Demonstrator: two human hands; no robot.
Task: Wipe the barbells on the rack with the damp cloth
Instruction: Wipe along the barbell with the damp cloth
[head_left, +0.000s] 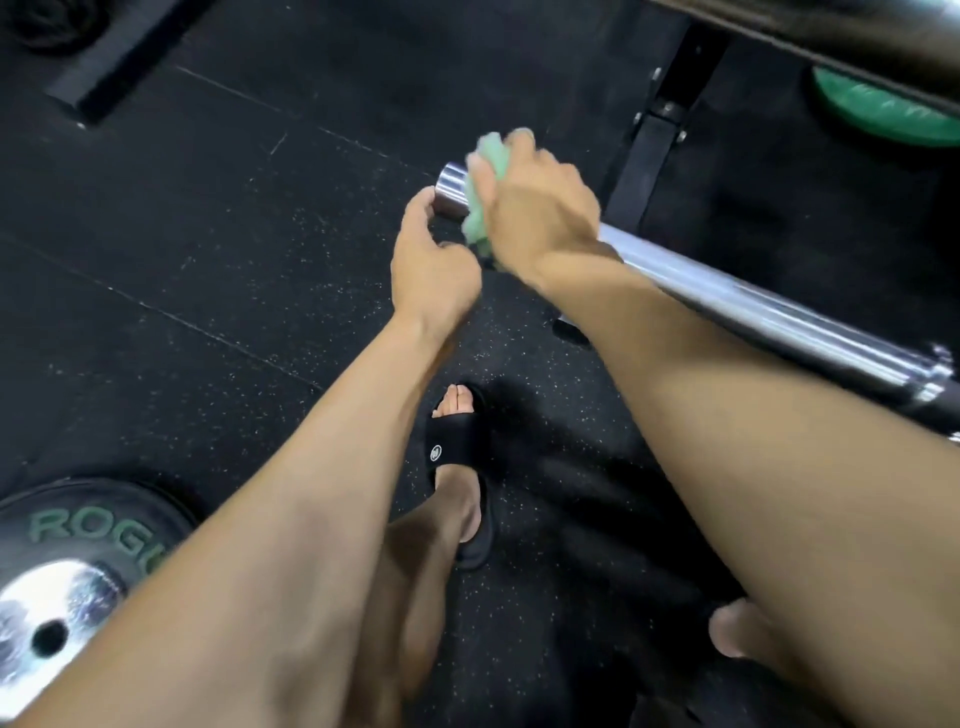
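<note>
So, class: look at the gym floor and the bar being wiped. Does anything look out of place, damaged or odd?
Nothing looks spilled or damaged. One oddity: a black plate lies flat on the floor at lower left, off any bar. The right hand grips the green cloth on the barbell sleeve; the left hand touches its end.

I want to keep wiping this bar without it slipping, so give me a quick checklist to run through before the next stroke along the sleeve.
1. Cloth in hand: ok. The right hand grips the green cloth.
2. Cloth on the metal: ok. It is wrapped against the barbell sleeve near its end.
3. Bar steadied: ok. The left hand touches the sleeve's end with its fingertips.
4. Cloth damp enough: cannot tell; it is blurred.
5. Path along the sleeve: ok. Bare chrome runs on to the collar.
6. Feet safe: not ok. The sandalled foot with bare toes stands below the bar end.
</note>
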